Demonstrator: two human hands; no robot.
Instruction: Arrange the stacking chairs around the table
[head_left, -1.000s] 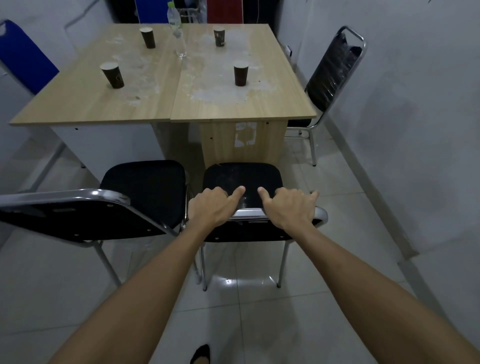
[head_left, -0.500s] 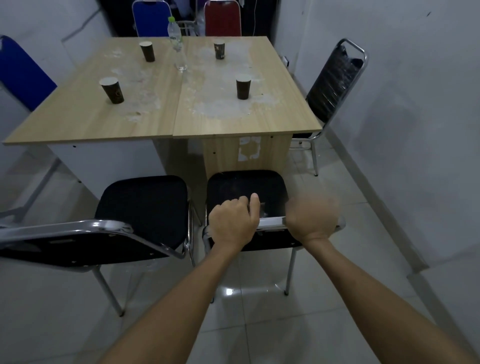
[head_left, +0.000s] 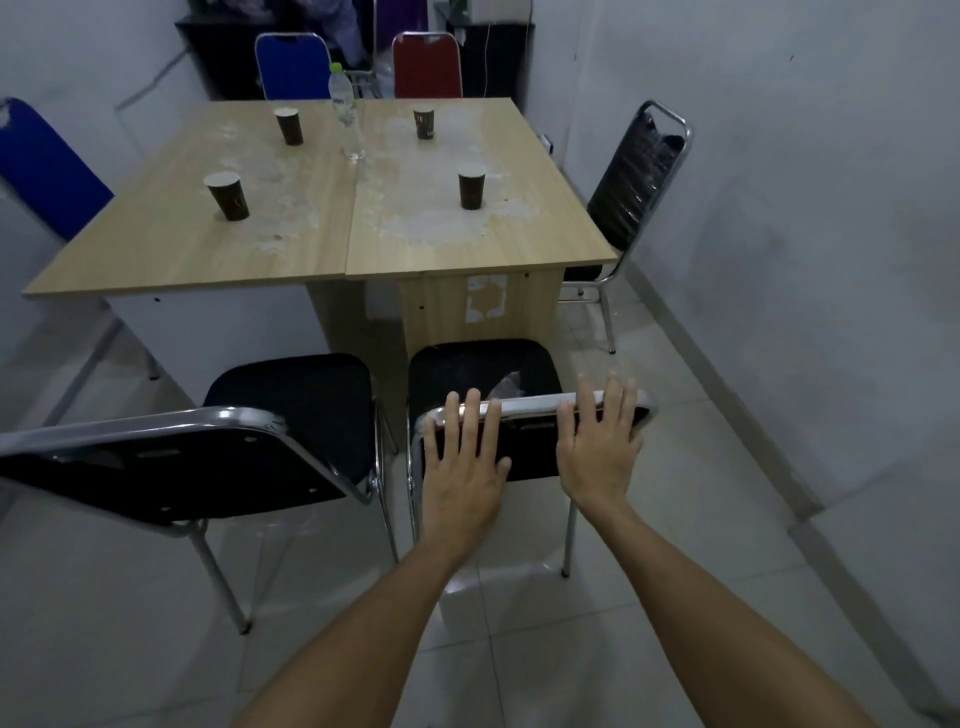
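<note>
Two black stacking chairs stand at the near side of the wooden table (head_left: 291, 244). The right black chair (head_left: 483, 369) faces the table's panel. My left hand (head_left: 465, 467) and my right hand (head_left: 600, 447) lie flat against its backrest, fingers spread over the chrome top rail, gripping nothing. The left black chair (head_left: 291, 395) stands beside it, its backrest close to the camera. Another black chair (head_left: 634, 182) sits at the table's right side. A blue chair (head_left: 293, 67) and a red chair (head_left: 427, 65) stand at the far end. A second blue chair (head_left: 47, 166) is at the left.
Several dark paper cups (head_left: 471, 189) and a water bottle (head_left: 345, 111) stand on the table. White walls close in on the right and left. Pale tiled floor (head_left: 675, 415) runs between the table and the right wall. Dark furniture fills the far end.
Both hands have let go of the right chair's top rail and opened flat against its backrest. The view has pulled back and up, showing the far chairs.
</note>
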